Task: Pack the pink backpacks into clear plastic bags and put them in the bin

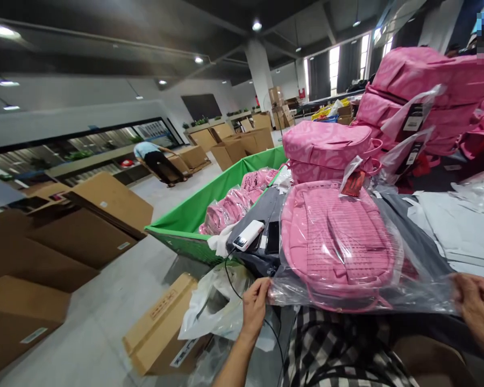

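Note:
A pink backpack (339, 242) lies flat on the table inside a clear plastic bag (419, 279). My left hand (255, 306) pinches the bag's near left corner. My right hand (479, 306) grips the bag's near right edge at the frame's right side. Behind the bagged backpack stand more pink backpacks (326, 148) with hang tags, stacked higher toward the right (423, 86). A white power bank (248, 235) and a dark phone (272, 237) lie on the table just left of the bag, with a black cable running down past my left hand.
A green bin (193, 209) left of the table holds several bagged pink backpacks. Cardboard boxes (161, 322) and flat cartons (64, 236) cover the floor at left. White sheets (460, 226) lie on the table at right. A person (157, 161) bends over far off.

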Tool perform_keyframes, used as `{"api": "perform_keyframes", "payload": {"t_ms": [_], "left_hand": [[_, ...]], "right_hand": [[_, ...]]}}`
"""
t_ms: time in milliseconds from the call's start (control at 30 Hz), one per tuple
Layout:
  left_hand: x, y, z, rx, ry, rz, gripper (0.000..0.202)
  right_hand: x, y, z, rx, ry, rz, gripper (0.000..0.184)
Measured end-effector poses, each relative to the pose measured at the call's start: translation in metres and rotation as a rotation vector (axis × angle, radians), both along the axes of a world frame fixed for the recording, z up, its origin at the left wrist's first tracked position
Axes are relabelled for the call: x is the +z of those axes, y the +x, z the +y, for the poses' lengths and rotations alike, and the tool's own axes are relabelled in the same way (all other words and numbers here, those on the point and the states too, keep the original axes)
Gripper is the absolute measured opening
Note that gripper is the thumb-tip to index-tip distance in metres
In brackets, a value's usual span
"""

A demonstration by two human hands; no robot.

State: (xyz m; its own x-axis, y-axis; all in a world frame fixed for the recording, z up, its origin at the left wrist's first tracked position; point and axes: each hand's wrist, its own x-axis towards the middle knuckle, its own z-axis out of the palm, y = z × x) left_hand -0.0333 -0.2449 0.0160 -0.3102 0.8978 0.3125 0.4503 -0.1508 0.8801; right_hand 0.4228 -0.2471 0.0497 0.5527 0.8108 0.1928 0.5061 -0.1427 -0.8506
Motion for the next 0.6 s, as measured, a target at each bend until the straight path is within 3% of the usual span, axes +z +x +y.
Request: {"api": "perform_keyframes", "payload": {"t_ms": [67, 167, 267, 367, 467, 600], "left_hand": [[0.002, 0.008, 0.009, 0.049, 0.013, 0.090, 0.054], [0.013, 0.030, 0.004, 0.120, 0.215, 0.421, 0.039], [0.029, 0.067, -0.009, -0.040, 0.457, 0.707, 0.039], [0.041, 0.102, -0.013, -0.191, 0.595, 0.810, 0.045], [0.046, 0.119, -0.009, -0.291, 0.549, 0.839, 0.033], [0.056, 0.115, -0.002, -0.372, 0.409, 0.751, 0.014]], "right_hand": [[0.009, -0.006, 0.007, -0.003, -0.028, 0.099, 0.043], [0.009, -0.005, 0.006, -0.030, -0.030, 0.121, 0.041], [0.003, -0.003, 0.000, -0.034, -0.003, 0.070, 0.041], [0.003, -0.005, -0.001, -0.056, 0.013, 0.072, 0.042], [0.007, -0.008, 0.000, -0.049, 0.024, 0.104, 0.043], [0.011, -0.008, 0.000, -0.019, 0.042, 0.093, 0.044]]}}
